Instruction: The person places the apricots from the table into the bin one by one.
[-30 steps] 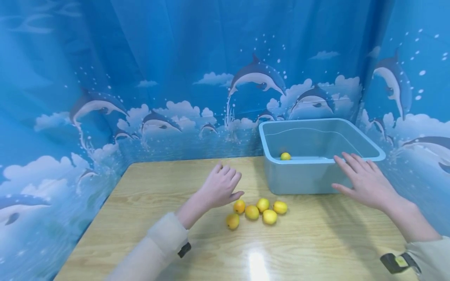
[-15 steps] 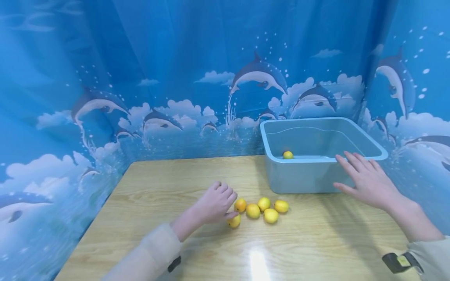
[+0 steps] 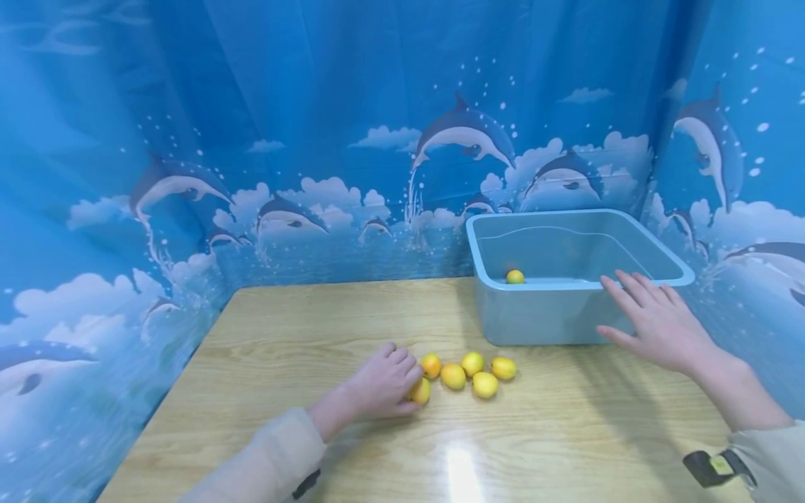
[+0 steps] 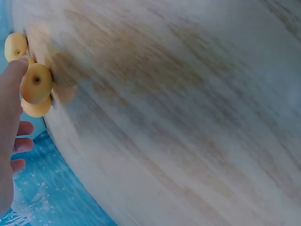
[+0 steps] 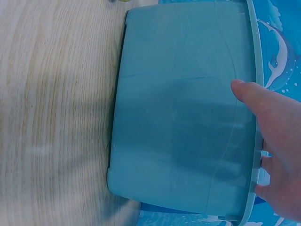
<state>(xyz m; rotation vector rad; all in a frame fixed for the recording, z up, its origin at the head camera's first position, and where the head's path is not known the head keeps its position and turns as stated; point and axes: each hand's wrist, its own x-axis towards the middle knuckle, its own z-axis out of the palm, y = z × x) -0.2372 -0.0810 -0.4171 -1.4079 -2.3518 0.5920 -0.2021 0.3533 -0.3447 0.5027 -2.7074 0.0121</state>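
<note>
On the wooden table, my left hand (image 3: 383, 384) reaches around the leftmost yellow-orange fruit (image 3: 420, 391), with thumb and fingers on either side of it. In the left wrist view, the thumb meets the edge of a fruit (image 4: 36, 84) with a dark spot; part of the grip is hidden. Several similar fruits (image 3: 453, 376) lie close together just to the right. My right hand (image 3: 663, 325) is at the front rim of a blue plastic bin (image 3: 534, 314), fingers spread and straight over the rim, thumb in front of its wall (image 5: 174, 117).
Inside the bin, one yellow fruit (image 3: 515, 277) shows near the left side. A blue curtain (image 3: 314, 140) printed with dolphins stands behind and beside the wooden table (image 3: 283, 328). The bin occupies the table's back right corner.
My left hand has come down and toward me, onto the leftmost fruit, its thumb and fingers closing around it. The right hand stays at the bin's rim.
</note>
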